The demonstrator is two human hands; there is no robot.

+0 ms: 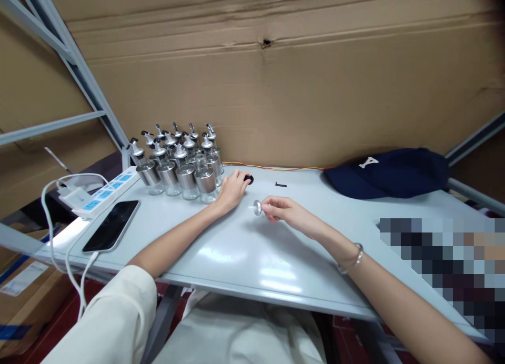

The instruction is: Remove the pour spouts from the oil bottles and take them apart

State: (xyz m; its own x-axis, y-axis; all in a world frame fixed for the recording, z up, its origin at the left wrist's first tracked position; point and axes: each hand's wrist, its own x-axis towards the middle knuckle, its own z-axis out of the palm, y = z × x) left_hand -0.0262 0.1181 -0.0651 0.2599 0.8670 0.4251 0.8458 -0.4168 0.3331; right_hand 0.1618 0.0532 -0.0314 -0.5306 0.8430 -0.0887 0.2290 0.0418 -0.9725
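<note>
My right hand pinches a silver pourer top above the table, its pale narrow end pointing left. My left hand rests on the tabletop further back, with its fingertips closed on a small round black piece. Just left of that hand stand several glass oil bottles with metal sleeves, most topped by silver pourers with black tips. The front right bottle shows a bare glass neck. A thin black strip, bent up at one end, lies beyond my right hand.
A dark blue cap sits at the back right. At the left are a phone, a white power strip and white cables. Cardboard walls the back, with red and yellow wires along its foot.
</note>
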